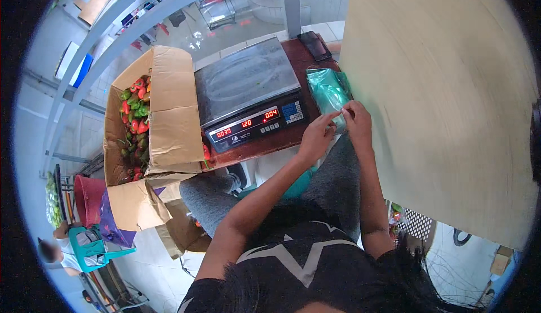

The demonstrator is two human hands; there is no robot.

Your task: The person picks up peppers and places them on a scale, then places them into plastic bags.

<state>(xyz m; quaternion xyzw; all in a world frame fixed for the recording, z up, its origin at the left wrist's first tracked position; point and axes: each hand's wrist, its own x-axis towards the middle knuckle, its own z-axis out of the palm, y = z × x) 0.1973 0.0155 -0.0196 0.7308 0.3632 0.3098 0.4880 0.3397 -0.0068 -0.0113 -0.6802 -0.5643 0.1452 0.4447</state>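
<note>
My left hand (pixel 318 137) and my right hand (pixel 358 120) meet at the near end of a stack of thin green plastic bags (pixel 327 86). The fingertips of both pinch the edge of a translucent plastic bag (pixel 340 123), partly hidden by my fingers. Left of the stack, on a dark red tabletop (pixel 270 138), stands a digital weighing scale (pixel 249 82) with a metal pan and lit red digits. Only a tiny green speck shows on the pan. Beyond the bags, a dark smartphone (pixel 315 45) lies at the table's far corner.
An open cardboard box (pixel 175 110) of red and green peppers (pixel 137 108) adjoins the scale's left side. One red pepper (pixel 206 154) lies between them. A large beige panel (pixel 439 101) stands close on my right. A person (pixel 63 249) sits on a teal chair (pixel 86 249) at lower left.
</note>
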